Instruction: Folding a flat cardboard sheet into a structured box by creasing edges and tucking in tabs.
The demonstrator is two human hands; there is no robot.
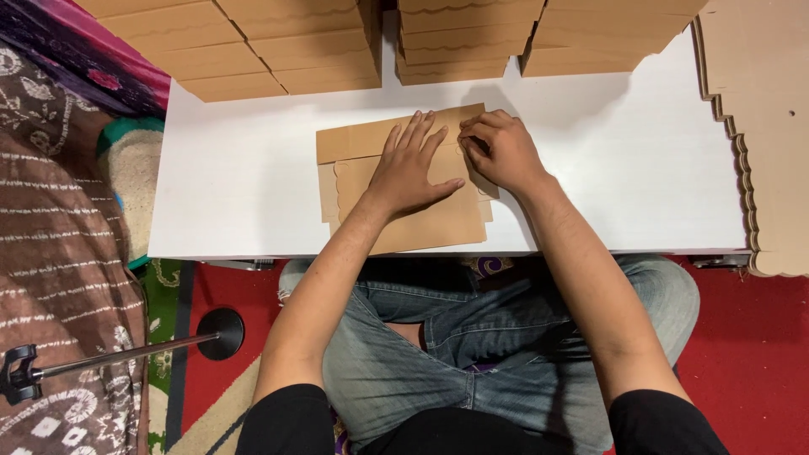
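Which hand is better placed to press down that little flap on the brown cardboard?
Probably the right hand: its fingertips already pinch the flap edge of the cardboard piece. The left hand lies flat, holding it down.

You sit at a low white tabletop point(253, 185) over a red carpet point(750, 354). At nine o'clock lies a brown patterned cloth point(50, 253); at seven, a black stand base point(221, 333).

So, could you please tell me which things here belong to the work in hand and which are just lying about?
In hand:
- flat cardboard piece, pressed by left hand, pinched by right hand
- white table
- cardboard stacks

Lying about:
- patterned cloth
- black stand
- red mat
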